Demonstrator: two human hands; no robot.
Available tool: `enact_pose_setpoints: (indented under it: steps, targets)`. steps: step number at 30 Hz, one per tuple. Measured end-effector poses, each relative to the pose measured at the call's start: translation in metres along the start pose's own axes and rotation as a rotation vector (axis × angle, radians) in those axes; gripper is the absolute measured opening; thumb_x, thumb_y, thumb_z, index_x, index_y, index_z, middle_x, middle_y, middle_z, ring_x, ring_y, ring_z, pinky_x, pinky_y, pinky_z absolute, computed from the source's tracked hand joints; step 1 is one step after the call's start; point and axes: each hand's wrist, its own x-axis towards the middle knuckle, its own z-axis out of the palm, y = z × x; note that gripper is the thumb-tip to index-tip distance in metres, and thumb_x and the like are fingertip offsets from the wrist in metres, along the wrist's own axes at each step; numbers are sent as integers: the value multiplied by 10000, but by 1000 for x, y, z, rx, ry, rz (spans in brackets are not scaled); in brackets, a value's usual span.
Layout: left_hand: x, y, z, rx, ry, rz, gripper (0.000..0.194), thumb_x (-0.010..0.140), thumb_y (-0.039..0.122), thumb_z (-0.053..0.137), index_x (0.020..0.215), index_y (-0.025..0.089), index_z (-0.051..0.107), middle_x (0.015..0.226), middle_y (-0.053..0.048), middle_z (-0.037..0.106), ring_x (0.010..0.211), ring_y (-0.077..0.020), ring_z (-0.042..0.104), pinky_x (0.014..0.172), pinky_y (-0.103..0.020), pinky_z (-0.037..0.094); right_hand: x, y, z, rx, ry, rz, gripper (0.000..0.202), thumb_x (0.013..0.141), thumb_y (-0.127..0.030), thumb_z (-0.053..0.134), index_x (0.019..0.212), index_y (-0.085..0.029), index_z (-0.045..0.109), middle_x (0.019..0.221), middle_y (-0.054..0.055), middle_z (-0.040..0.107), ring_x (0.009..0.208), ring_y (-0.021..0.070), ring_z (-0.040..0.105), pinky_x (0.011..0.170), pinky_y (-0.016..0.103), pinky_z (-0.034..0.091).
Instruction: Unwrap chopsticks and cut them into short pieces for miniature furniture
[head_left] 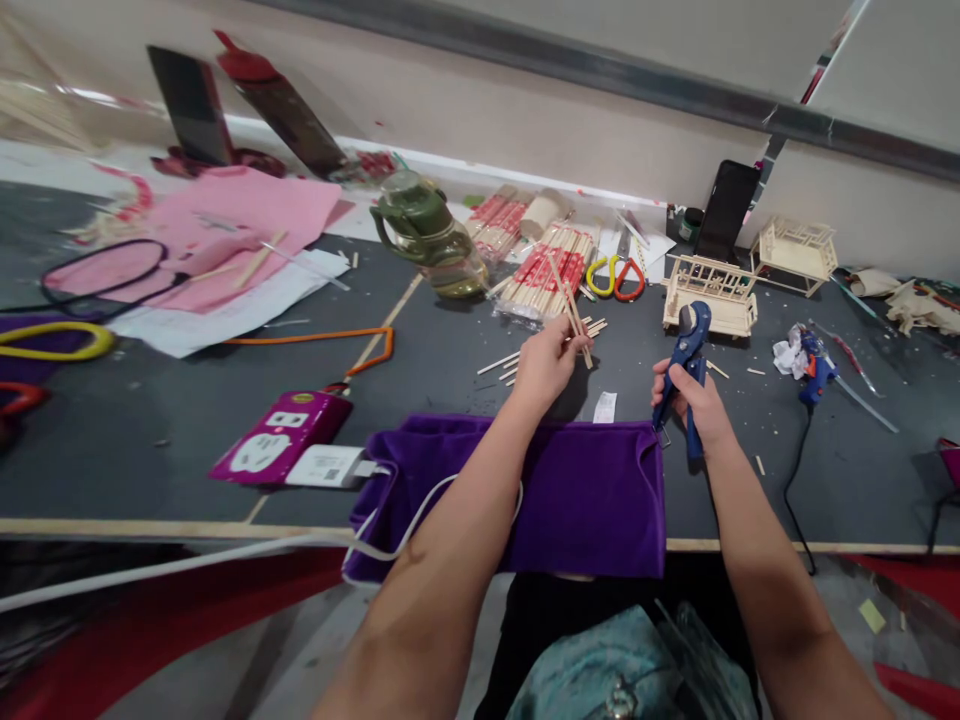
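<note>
My left hand (pixel 546 365) is closed on a pair of thin wooden chopsticks (pixel 564 285), which point up and away from me. Under and beside it, several loose wooden sticks (pixel 510 366) lie on the dark tabletop. My right hand (pixel 696 398) grips a blue pipe cutter (pixel 691 335) by its handles, head upward. Behind the cutter stands a small bed-like or bench-like model (pixel 709 297) made of sticks. Packs of chopsticks in red-and-white wrappers (pixel 550 268) lie beyond my left hand. A purple cloth (pixel 589 495) is spread below both hands.
Scissors with yellow and red handles (pixel 616 278) and a green-lidded jug (pixel 431 235) stand farther back. At right are a second stick model (pixel 795 252) and a blue glue gun (pixel 819 372) with its cord. A purple power strip (pixel 281 435) and white cable (pixel 225 565) lie left.
</note>
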Motion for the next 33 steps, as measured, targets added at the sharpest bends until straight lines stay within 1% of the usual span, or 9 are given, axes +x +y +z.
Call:
enact_pose_setpoints:
  steps: [2, 5, 9, 14, 18, 25, 27, 29, 33]
  targets:
    - [-1, 0, -2, 85, 3, 6, 138, 887, 305, 565, 940, 188, 614, 860, -59, 709, 795, -206, 648, 763, -310, 487, 0, 0, 0, -5, 2, 0, 426, 757, -564, 765, 937, -187, 687, 740, -16, 624, 613, 110, 611, 597, 258, 533]
    - [-2, 2, -1, 99, -32, 53, 125, 883, 274, 557, 959, 188, 605, 863, -57, 701, 770, -202, 650, 737, -303, 480, -1, -1, 0, -8, 1, 2, 426, 757, -563, 761, 940, -186, 681, 741, -15, 624, 616, 112, 607, 604, 261, 536]
    - [-3, 2, 3, -1, -98, 90, 156, 864, 228, 540, 1009, 196, 588, 851, -38, 691, 765, -193, 667, 721, -291, 492, -1, -1, 0, -12, 2, 2, 420, 758, -559, 761, 938, -189, 680, 743, -14, 622, 620, 114, 608, 602, 261, 536]
    - [-3, 3, 3, -86, -139, 104, 111, 836, 197, 526, 934, 186, 577, 830, -41, 686, 781, -197, 672, 718, -294, 505, -1, -1, 0, -7, -10, -8, 406, 766, -553, 763, 932, -191, 688, 744, -13, 621, 628, 114, 613, 610, 261, 538]
    - [-3, 6, 2, -155, -160, 92, 111, 825, 201, 535, 925, 182, 580, 850, -42, 688, 811, -199, 683, 732, -297, 521, 0, -1, 0, -12, -3, -3, 410, 763, -553, 765, 941, -193, 689, 745, -12, 626, 618, 116, 610, 601, 268, 532]
    - [-1, 6, 3, -312, -265, 68, 125, 815, 252, 579, 893, 170, 632, 847, -47, 706, 820, -204, 690, 792, -334, 544, 0, 0, -1, -46, -15, -7, 429, 761, -576, 752, 952, -199, 675, 751, -13, 616, 622, 124, 604, 600, 273, 508]
    - [0, 5, 5, -350, -286, 44, 136, 802, 263, 599, 881, 165, 648, 835, -45, 711, 812, -204, 690, 790, -339, 544, -1, -2, -1, -115, -19, -25, 432, 779, -588, 724, 966, -204, 663, 762, -10, 614, 637, 133, 605, 623, 286, 508]
    - [0, 6, 6, -392, -307, 22, 151, 789, 269, 617, 878, 156, 662, 821, -47, 715, 802, -203, 690, 771, -333, 543, -4, -8, -2, -273, 7, -95, 420, 804, -585, 693, 988, -209, 650, 778, -5, 618, 663, 144, 607, 663, 300, 507]
    - [-2, 13, 6, -460, -406, 11, 142, 787, 266, 637, 849, 144, 673, 787, -50, 715, 763, -187, 687, 729, -309, 538, -9, -27, -4, -824, 111, -361, 368, 848, -530, 650, 1039, -216, 625, 849, 21, 648, 758, 188, 615, 767, 344, 501]
